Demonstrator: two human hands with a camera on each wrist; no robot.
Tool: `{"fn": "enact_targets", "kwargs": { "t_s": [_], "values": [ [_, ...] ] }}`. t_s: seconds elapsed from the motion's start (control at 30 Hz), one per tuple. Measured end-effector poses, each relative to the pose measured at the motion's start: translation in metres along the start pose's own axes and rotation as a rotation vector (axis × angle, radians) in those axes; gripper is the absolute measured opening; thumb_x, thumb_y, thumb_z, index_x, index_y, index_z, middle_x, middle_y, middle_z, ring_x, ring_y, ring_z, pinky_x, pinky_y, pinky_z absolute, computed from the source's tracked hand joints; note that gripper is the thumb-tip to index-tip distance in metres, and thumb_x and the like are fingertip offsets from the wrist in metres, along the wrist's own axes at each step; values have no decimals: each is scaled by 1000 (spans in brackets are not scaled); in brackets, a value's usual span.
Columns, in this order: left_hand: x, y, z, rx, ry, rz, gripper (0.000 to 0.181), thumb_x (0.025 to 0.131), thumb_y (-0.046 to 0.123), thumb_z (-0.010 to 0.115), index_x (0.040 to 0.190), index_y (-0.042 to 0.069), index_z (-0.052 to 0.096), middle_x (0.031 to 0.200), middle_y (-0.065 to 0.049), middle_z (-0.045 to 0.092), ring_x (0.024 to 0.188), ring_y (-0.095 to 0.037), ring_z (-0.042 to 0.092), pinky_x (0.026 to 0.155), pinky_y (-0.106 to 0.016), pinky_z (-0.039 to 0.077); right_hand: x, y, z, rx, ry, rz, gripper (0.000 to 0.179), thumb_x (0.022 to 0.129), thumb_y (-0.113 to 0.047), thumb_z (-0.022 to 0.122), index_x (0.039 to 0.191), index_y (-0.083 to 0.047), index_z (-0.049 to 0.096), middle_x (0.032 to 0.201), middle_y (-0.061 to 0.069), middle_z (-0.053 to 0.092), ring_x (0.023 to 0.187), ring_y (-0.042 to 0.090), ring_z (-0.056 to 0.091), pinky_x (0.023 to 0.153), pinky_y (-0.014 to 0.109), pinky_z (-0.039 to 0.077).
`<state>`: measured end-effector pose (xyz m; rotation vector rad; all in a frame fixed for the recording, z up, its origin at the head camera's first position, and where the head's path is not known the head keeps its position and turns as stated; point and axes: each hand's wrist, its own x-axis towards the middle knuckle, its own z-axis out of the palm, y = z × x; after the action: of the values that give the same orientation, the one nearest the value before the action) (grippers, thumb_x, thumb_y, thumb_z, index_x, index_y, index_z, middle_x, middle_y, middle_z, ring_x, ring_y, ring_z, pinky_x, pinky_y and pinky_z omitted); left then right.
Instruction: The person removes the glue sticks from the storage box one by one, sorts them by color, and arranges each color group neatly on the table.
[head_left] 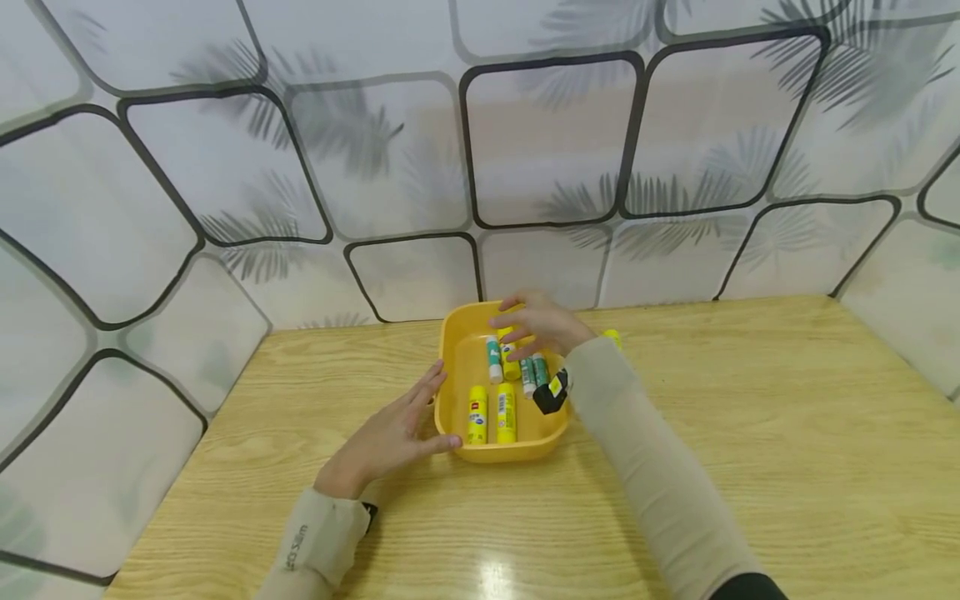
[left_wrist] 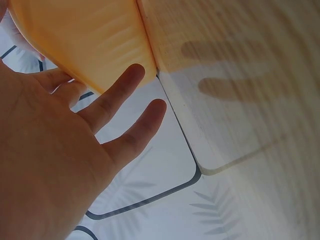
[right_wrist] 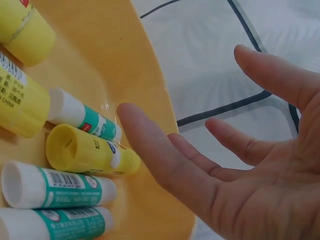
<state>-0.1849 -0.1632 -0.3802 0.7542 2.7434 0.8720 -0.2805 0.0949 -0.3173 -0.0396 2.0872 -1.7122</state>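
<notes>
A yellow-orange plastic basket sits on the table, with several glue sticks lying in it. Two yellow glue sticks lie side by side at its near end. Farther in are a green-and-white glue stick, a yellow glue stick and two more green-and-white glue sticks. My left hand rests against the basket's near left corner, thumb at the rim and fingers spread along the outside wall. Over the far right part of the basket, my right hand hovers with spread fingers and holds nothing.
The basket stands on a wood-grain table, near its back edge. Behind rises a patterned wall covering. A small yellow object shows outside the basket on the right, mostly hidden by my right sleeve.
</notes>
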Motion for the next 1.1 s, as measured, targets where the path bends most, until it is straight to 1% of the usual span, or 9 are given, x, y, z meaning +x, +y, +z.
{"fn": "enact_targets", "kwargs": {
  "t_s": [0.13,0.27,0.57,0.7,0.83,0.93,1.1],
  "values": [
    [-1,-1,1,-8,1,5,95,95,47,69,163,8,15,169,0,4,150,-34,23,116,-62,24,3,3,3,6,-5,2,57,99,-12,67,148,1,39,139,24,50,126,44,54,82,43,60],
    [-2,0,1,-13,1,-2,96,94,47,69,164,10,15,169,1,3,150,-34,23,116,-62,24,4,4,5,3,-9,5,58,100,-13,66,148,2,39,139,25,50,126,44,53,81,44,60],
    [-3,-1,1,-2,-2,-3,95,95,49,67,164,10,14,169,2,3,150,-34,23,116,-62,24,6,8,10,-2,-52,11,59,101,-17,64,149,3,35,146,26,45,130,46,50,82,44,60],
    [-2,-1,1,6,0,3,96,95,49,67,164,11,13,170,-1,4,150,-34,24,115,-62,25,7,6,13,-24,-50,17,59,101,-18,65,148,4,36,148,26,42,130,48,49,83,45,59],
    [-2,-1,0,11,2,16,95,95,48,67,164,10,14,170,-3,5,148,-36,27,113,-64,27,9,4,18,-41,-29,40,57,100,-18,66,146,3,39,148,25,42,129,47,50,82,46,59],
    [-2,-1,0,13,-2,14,95,95,48,67,164,10,13,170,-3,4,148,-36,28,113,-64,28,11,4,20,-43,-21,52,55,100,-18,67,144,2,41,147,24,42,128,47,50,82,46,60],
    [-2,-1,0,12,-6,9,95,96,50,66,164,11,13,170,1,2,148,-35,29,113,-64,28,15,6,23,-21,-36,43,52,100,-17,66,141,2,41,146,27,39,125,48,53,84,48,59]
  ]
}}
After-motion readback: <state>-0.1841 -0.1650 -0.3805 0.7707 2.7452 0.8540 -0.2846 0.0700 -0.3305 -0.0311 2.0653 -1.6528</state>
